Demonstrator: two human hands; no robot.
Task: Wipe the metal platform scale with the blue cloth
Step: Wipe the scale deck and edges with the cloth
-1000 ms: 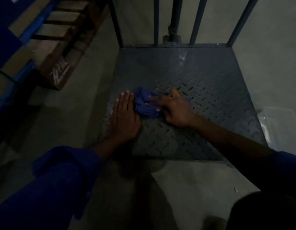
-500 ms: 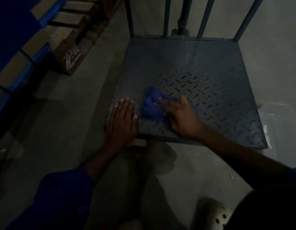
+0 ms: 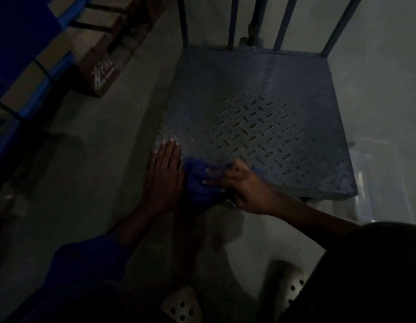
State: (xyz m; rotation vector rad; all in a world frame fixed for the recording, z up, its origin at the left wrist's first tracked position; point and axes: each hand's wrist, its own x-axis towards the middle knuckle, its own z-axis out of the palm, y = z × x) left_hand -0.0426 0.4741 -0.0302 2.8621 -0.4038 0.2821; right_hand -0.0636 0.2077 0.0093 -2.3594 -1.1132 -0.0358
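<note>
The metal platform scale [image 3: 256,106] is a dark checker-plate square on the concrete floor, with upright bars at its far edge. A bunched blue cloth [image 3: 197,183] lies at its near left corner, partly hanging over the front edge. My right hand [image 3: 239,183] presses on the cloth with straight fingers pointing left. My left hand [image 3: 165,171] rests flat on the scale's left front corner, right beside the cloth, fingers straight and pointing away from me.
A wooden pallet [image 3: 102,66] with blue-strapped stacked goods stands at the upper left. A pale plastic container [image 3: 377,183] sits by the scale's right side. Two perforated light shoes [image 3: 181,306] show at the bottom. Bare concrete floor [image 3: 97,159] lies left of the scale.
My right hand has dragged the cloth toward me and to the left, down to the scale's front edge. The left hand has stayed on the corner. The view has shifted.
</note>
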